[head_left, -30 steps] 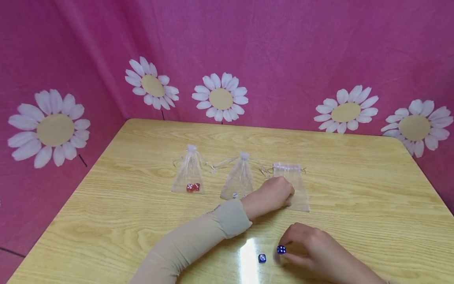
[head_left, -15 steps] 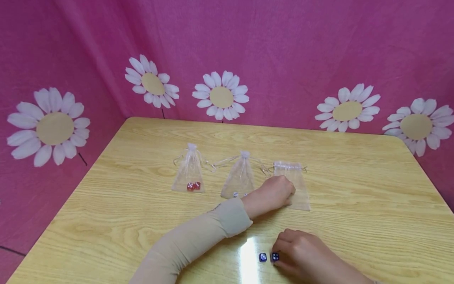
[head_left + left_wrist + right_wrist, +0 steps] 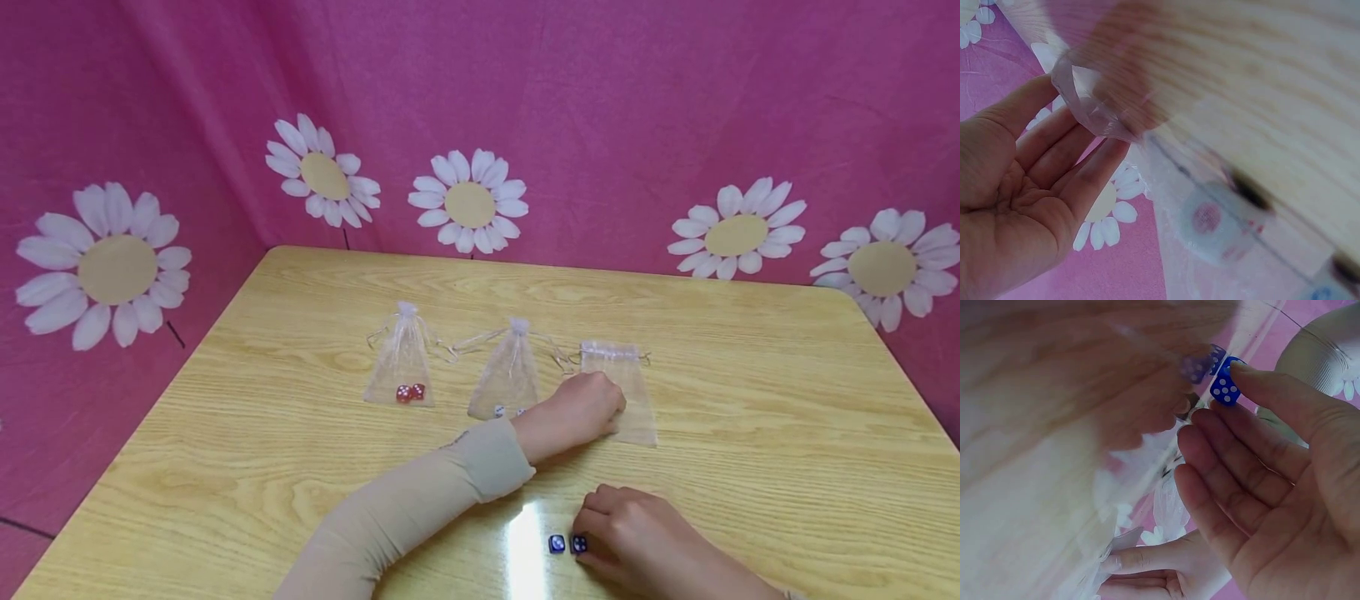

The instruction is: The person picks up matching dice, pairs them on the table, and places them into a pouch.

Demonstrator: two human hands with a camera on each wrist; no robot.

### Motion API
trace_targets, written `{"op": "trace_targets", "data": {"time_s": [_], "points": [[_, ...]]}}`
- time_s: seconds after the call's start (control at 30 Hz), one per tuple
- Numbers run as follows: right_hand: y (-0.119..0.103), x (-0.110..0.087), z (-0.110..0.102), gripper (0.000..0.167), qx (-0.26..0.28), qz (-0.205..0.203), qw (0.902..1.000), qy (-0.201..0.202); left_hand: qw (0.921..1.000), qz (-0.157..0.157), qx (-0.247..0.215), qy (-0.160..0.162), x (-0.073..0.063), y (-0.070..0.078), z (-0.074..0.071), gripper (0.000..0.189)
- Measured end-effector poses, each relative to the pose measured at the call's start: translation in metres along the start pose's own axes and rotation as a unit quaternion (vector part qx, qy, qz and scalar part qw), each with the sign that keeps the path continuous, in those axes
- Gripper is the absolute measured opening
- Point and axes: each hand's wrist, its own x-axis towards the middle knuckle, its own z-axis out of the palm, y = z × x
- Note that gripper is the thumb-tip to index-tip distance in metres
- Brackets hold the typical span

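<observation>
My left hand (image 3: 573, 411) pinches the lower edge of the flat sheer drawstring bag (image 3: 636, 400); its gathered fabric (image 3: 1088, 112) shows between thumb and fingers in the left wrist view. Down at the front, my right hand (image 3: 645, 533) holds a blue die (image 3: 1227, 381) between thumb and forefinger, low at the tabletop. Just left of it lies a second blue die (image 3: 556, 544), a narrow gap apart. A cinched sheer bag (image 3: 506, 375) with white dice (image 3: 499, 411) is partly covered by my left wrist.
Another cinched bag (image 3: 393, 358) with two red dice (image 3: 410, 392) lies at the left of the row. My left sleeve (image 3: 420, 500) crosses over the wooden table (image 3: 225, 433). A pink cloth with daisies (image 3: 570, 125) hangs behind the table.
My right hand has moved down and slightly left, bringing its blue die to the tabletop beside the other one. My left hand has stayed on the bag.
</observation>
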Motion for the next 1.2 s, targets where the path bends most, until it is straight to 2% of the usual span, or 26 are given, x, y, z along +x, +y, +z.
{"op": "trace_targets", "data": {"time_s": [0.2,0.57,0.67,0.83,0.87,0.97,1.07,1.13,1.2], "points": [[-0.001,0.0,0.0,0.017,0.004,0.004,1.0,0.0,1.0,-0.004,0.002,0.005,-0.001,0.0,0.002,0.028],[-0.004,0.001,-0.003,0.014,0.02,0.027,0.9991,-0.024,0.9997,-0.002,-0.008,0.023,-0.006,0.001,0.002,0.026],[-0.004,0.0,-0.003,0.015,0.02,0.023,0.9994,-0.014,0.9997,-0.004,-0.011,0.021,-0.008,0.002,0.001,0.029],[-0.003,-0.001,-0.002,0.019,-0.006,0.004,0.9995,0.029,0.9997,-0.008,-0.019,0.015,-0.012,0.003,0.001,0.037],[-0.003,-0.001,-0.003,0.018,-0.003,0.006,0.9996,0.027,0.9996,-0.008,-0.021,0.015,-0.013,0.003,0.002,0.039],[-0.002,-0.002,-0.008,0.013,0.02,0.025,0.9995,0.004,0.9998,0.004,0.0,0.017,-0.017,0.005,0.003,0.037],[-0.003,-0.002,-0.016,0.007,0.049,0.063,0.9965,-0.028,0.9988,0.018,0.042,0.017,-0.022,0.007,0.005,0.029],[-0.003,-0.004,-0.02,0.007,0.056,0.082,0.9949,-0.02,0.9978,0.024,0.059,0.019,-0.024,0.008,0.006,0.025],[-0.002,-0.006,-0.022,0.008,0.056,0.091,0.9942,0.004,0.9972,0.028,0.066,0.023,-0.026,0.008,0.007,0.025]]}}
